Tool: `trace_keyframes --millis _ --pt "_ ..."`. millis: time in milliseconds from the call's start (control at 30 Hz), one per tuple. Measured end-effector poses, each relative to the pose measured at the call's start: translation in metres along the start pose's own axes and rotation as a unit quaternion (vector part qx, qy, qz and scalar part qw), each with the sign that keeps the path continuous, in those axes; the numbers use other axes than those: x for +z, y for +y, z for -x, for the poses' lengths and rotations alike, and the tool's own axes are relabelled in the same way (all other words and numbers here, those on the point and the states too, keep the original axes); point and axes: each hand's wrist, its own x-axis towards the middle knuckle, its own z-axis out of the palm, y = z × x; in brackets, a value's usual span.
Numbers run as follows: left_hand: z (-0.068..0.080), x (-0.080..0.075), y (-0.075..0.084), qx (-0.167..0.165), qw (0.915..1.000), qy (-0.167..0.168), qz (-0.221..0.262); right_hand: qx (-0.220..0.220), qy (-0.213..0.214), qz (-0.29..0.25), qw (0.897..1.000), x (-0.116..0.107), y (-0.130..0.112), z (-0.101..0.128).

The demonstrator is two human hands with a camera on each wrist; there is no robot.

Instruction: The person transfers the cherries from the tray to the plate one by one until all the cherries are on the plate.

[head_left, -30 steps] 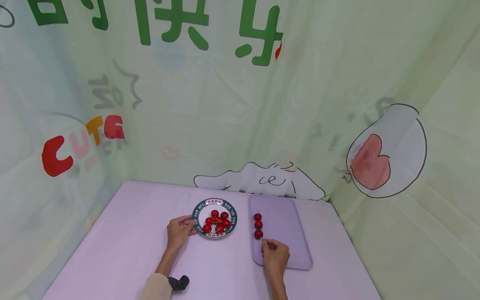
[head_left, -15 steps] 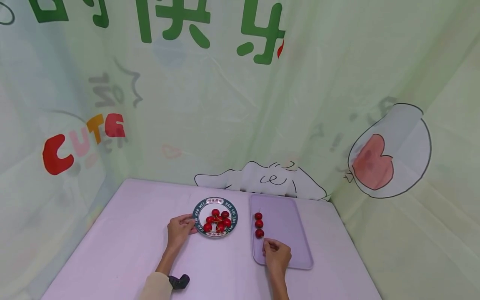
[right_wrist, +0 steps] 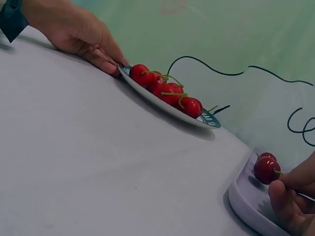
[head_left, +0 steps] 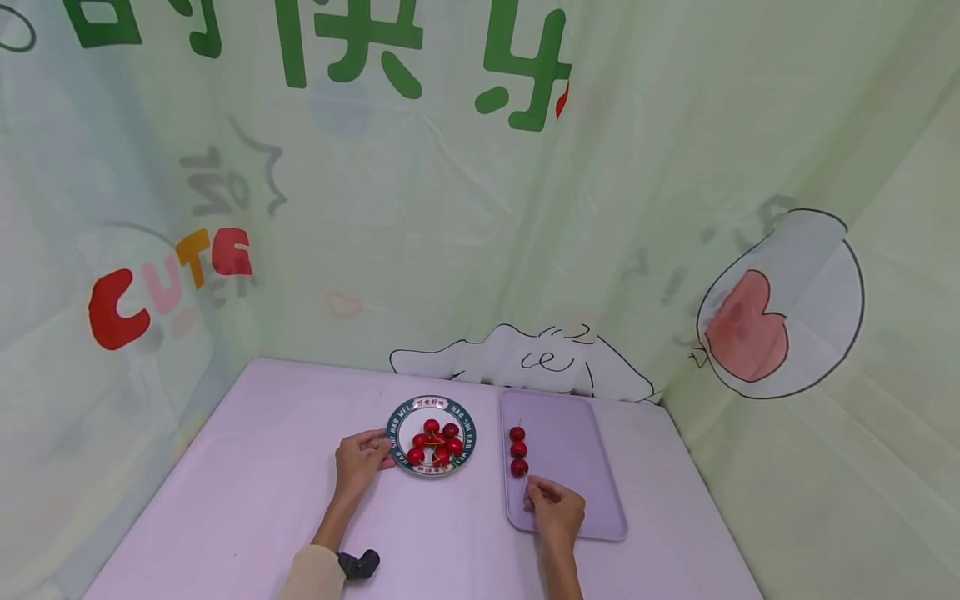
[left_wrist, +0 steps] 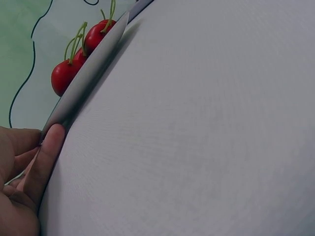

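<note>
We see left hand [head_left: 360, 461] still touching plate [head_left: 398, 419] rim, fingers relaxed; loose cherries [head_left: 435, 442] beyond fingertips. Right hand [head_left: 553, 507] pinching skewer of three cherries [head_left: 518, 451], unmoved on tray [head_left: 581, 467], worktop [head_left: 247, 475] under both.

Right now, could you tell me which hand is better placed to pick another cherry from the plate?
Left. The left hand already touches the plate rim beside the cherries, while the right hand pinches the skewer.
</note>
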Motion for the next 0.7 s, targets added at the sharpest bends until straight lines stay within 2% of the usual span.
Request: trace_keyframes --millis 200,400,533,700 --pt "-0.001 -0.001 -0.001 0.01 0.9999 -0.004 0.005 0.039 -0.025 -0.092 0.995 -0.005 -0.002 -0.003" --pt "-0.001 0.0 -0.006 0.011 0.9999 -0.005 0.003 0.069 -0.045 -0.134 0.988 -0.008 -0.003 -0.004" --pt "-0.002 -0.001 -0.007 0.012 0.9999 -0.007 0.006 0.09 -0.067 -0.176 0.978 -0.009 -0.007 -0.002" --pt "-0.004 0.001 -0.007 0.014 0.9998 -0.008 0.008 0.095 -0.097 -0.214 0.967 -0.01 -0.011 0.001"
